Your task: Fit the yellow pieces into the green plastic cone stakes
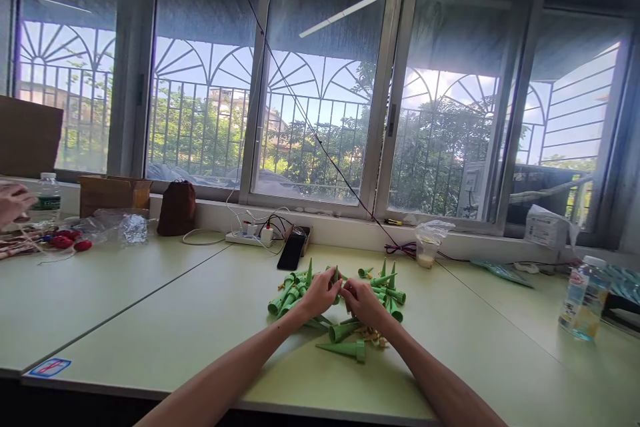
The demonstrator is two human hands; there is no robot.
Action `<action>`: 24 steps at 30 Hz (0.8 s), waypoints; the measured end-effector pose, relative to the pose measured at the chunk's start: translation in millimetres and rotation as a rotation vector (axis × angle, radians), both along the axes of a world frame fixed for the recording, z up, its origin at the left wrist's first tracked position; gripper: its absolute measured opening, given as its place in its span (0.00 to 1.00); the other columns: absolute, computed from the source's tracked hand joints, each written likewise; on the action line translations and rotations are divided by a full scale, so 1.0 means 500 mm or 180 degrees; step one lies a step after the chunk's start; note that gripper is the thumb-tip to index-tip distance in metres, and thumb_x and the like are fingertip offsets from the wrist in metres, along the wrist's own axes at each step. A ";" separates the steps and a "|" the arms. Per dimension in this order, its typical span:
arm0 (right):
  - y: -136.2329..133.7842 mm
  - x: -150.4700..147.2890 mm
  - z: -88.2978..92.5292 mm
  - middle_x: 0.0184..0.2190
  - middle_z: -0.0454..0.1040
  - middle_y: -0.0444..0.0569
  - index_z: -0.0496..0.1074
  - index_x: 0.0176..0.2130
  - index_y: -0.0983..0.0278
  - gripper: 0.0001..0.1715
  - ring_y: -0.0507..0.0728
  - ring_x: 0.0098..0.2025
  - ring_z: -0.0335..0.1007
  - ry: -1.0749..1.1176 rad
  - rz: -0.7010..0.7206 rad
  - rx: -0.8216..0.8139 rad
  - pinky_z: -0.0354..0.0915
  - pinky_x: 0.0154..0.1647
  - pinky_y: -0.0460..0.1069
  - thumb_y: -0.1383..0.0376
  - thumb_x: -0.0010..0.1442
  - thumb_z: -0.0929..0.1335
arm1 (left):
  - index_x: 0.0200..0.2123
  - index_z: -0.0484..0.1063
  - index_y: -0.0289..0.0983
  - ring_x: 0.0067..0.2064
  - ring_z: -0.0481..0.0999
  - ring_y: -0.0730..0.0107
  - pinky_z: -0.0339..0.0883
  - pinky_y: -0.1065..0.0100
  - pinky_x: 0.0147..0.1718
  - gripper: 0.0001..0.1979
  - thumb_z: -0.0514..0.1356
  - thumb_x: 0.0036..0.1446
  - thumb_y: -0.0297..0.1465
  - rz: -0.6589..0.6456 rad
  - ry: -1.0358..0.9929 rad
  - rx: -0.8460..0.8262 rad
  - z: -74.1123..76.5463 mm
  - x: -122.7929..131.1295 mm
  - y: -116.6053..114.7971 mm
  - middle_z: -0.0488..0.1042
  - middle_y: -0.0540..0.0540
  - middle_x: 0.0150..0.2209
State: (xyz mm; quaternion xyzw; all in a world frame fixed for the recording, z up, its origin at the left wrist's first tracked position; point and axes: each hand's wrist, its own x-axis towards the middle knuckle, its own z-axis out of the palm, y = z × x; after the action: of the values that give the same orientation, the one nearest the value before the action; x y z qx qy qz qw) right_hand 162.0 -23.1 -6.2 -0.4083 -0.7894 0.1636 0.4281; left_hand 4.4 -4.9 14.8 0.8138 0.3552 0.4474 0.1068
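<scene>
Two forearms reaching forward over the worktop (150, 320), left hand (323, 293) and right hand (363, 300) meeting, fingers pinching together on a green cone (336, 278), cone pile (295, 290) spreading around them

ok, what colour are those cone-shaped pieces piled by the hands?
Plain green, with no pattern. The cones show best in the head view, lying on the pale table.

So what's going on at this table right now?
A person works at a pale green table, both hands brought together over a pile of green plastic cones. The left hand and right hand appear to pinch one green cone between them, tip pointing up. A few loose cones lie nearer the person. A dark phone leans behind the pile, and another person's hand shows at the far left edge.
</scene>
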 end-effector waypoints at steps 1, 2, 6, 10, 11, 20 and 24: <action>0.001 0.000 0.000 0.15 0.68 0.41 0.64 0.26 0.63 0.20 0.49 0.17 0.62 -0.0018 -0.0007 0.0013 0.57 0.23 0.44 0.56 0.66 0.60 | 0.30 0.68 0.37 0.29 0.69 0.71 0.61 0.70 0.31 0.06 0.53 0.58 0.30 -0.0003 -0.0002 0.0004 -0.001 0.000 0.001 0.73 0.49 0.27; 0.001 0.000 -0.001 0.15 0.68 0.41 0.64 0.27 0.63 0.20 0.50 0.17 0.62 -0.0035 -0.0021 0.0026 0.57 0.23 0.44 0.56 0.66 0.60 | 0.30 0.68 0.37 0.29 0.69 0.71 0.61 0.70 0.31 0.06 0.53 0.58 0.30 -0.0010 -0.0005 0.0008 -0.002 0.000 0.002 0.73 0.49 0.27; -0.001 0.000 0.000 0.16 0.69 0.41 0.65 0.28 0.63 0.16 0.50 0.18 0.64 -0.0064 -0.0033 0.0047 0.58 0.24 0.44 0.59 0.65 0.62 | 0.30 0.68 0.37 0.28 0.69 0.71 0.60 0.70 0.30 0.06 0.53 0.58 0.30 -0.0028 -0.0013 0.0006 -0.002 -0.001 0.003 0.73 0.50 0.27; -0.004 0.002 0.002 0.17 0.69 0.42 0.65 0.28 0.63 0.09 0.51 0.20 0.64 -0.0152 -0.0082 0.0190 0.57 0.24 0.45 0.63 0.60 0.64 | 0.31 0.68 0.37 0.29 0.69 0.71 0.60 0.70 0.31 0.06 0.53 0.58 0.30 -0.0033 -0.0003 -0.0008 -0.001 -0.001 0.003 0.73 0.49 0.28; -0.003 0.002 0.002 0.17 0.69 0.42 0.65 0.28 0.63 0.08 0.52 0.20 0.64 -0.0179 -0.0100 0.0238 0.56 0.24 0.45 0.64 0.59 0.64 | 0.31 0.68 0.37 0.29 0.69 0.71 0.60 0.70 0.31 0.06 0.53 0.58 0.30 -0.0034 -0.0001 -0.0018 -0.001 -0.001 0.003 0.73 0.49 0.28; 0.008 0.004 -0.008 0.18 0.70 0.42 0.65 0.30 0.63 0.07 0.52 0.21 0.66 -0.0112 -0.0065 0.0136 0.58 0.25 0.45 0.64 0.60 0.63 | 0.29 0.67 0.37 0.29 0.69 0.71 0.59 0.70 0.30 0.07 0.53 0.59 0.31 0.0000 -0.0017 -0.0002 -0.001 -0.001 0.002 0.71 0.50 0.26; 0.003 0.002 -0.006 0.17 0.70 0.41 0.64 0.30 0.63 0.08 0.51 0.20 0.66 0.0017 0.0039 0.0047 0.59 0.25 0.45 0.64 0.61 0.63 | 0.29 0.67 0.38 0.28 0.68 0.72 0.59 0.71 0.29 0.07 0.53 0.59 0.31 0.0024 -0.0002 0.0001 0.003 0.000 -0.001 0.71 0.51 0.25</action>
State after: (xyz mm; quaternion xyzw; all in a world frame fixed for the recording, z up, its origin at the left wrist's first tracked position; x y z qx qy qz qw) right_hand 163.0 -21.5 -9.1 -0.3998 -0.7919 0.1615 0.4323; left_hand 4.3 -5.5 16.1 0.8123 0.3582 0.4482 0.1050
